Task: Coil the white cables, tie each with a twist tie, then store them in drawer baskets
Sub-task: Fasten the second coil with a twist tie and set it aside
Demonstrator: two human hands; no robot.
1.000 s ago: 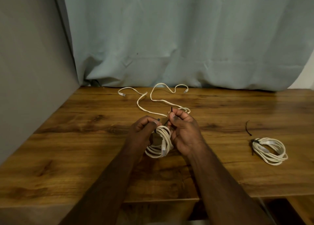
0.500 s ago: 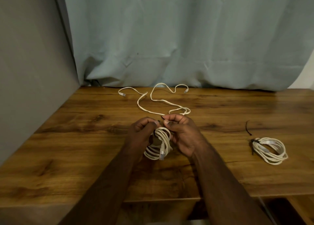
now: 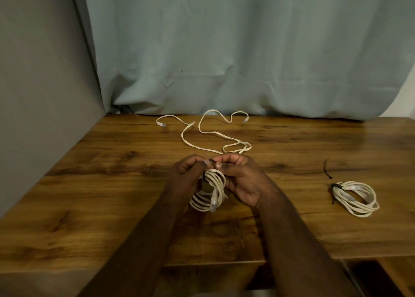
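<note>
Grip: the two ends of a black twist tie (image 3: 211, 161) are pinched between the fingertips of the left hand (image 3: 186, 175) and the right hand (image 3: 241, 180), both closed on it just above the bundle.
Held coil: a coiled white cable (image 3: 210, 193) is kept off the table between the palms, its loops hanging down and a clear plug end (image 3: 213, 203) dangling at the near side; it is judged to be held so, with the loops gathered at the top, that the tie can be wrapped round all strands at once.
Step in hand: the tie is judged to be at the twisting stage; whether any twist has been made cannot be told.
Finished coil: a tied cable bundle (image 3: 356, 198) is laid at the right of the wooden table (image 3: 89, 195), well apart from the hands, presumably set aside out of the working space.
Spare tie: a loose black tie (image 3: 326, 168) is lying just beyond that bundle, probably kept for the last cable.
Remaining work: an uncoiled white cable (image 3: 213, 137) is sprawled at the far middle, near the curtain (image 3: 224, 49).
Storage: no drawer baskets are visible.
</note>
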